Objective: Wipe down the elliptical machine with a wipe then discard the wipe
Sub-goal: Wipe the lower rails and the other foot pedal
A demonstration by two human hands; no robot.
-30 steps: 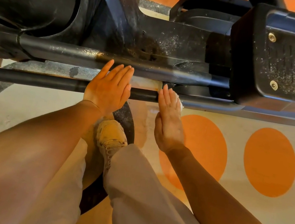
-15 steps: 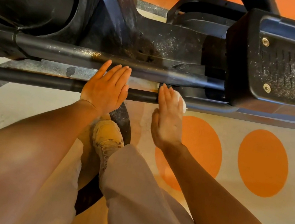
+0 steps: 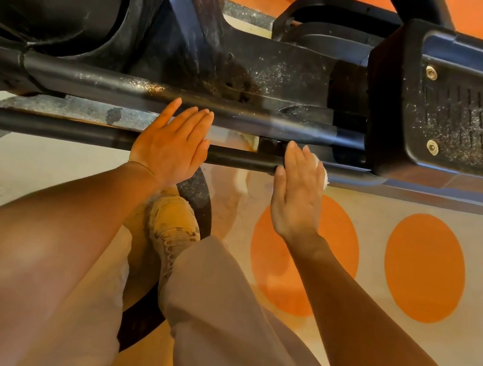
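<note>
The black elliptical machine fills the top of the head view, dusty on its frame and on the foot pedal at the right. A thin black rail runs across in front of it. My left hand lies flat on that rail with straight fingers. My right hand presses a white wipe onto the rail where it meets the pedal arm; its fingers are straight and only an edge of the wipe shows past them.
A thicker black bar runs behind the thin rail. Below is a pale floor with orange circles and a dark ring. My tan shoe and grey trouser leg stand close under the rail.
My right hand with the wipe has shifted slightly right along the rail toward the pedal. The left hand stays flat on the rail. The camera view has drifted a little.
</note>
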